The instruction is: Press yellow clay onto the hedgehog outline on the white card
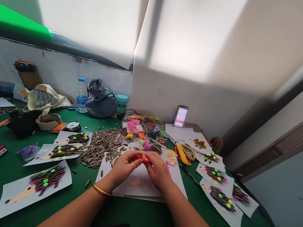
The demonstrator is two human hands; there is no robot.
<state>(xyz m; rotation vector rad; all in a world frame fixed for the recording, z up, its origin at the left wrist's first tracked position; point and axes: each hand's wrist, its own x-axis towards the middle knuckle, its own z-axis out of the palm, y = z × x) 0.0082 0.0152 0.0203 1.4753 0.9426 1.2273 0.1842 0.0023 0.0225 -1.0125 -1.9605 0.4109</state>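
A lump of red modelling clay (145, 158) is pinched between my two hands, above white paper on the table. My left hand (125, 166), with a gold bangle at the wrist, has its fingers closed on the clay's left side. From the right, my right hand (159, 171) grips the same lump. Below them lies a white sheet (143, 191) bearing a peach-coloured clay shape (136, 181) and faint drawn lines. Sunflower seeds (105, 142) are heaped to the left of my hands. Just beyond are bags of coloured clay (135, 126).
Finished-looking seed hedgehog pictures lie left (36, 187) and right (220, 202). Yellow-handled scissors (183, 153) rest right of the paper. A phone (180, 116) leans on the wall. Along the back stand a water bottle (81, 96), a blue bag (101, 100) and a teal-lidded cup (121, 105).
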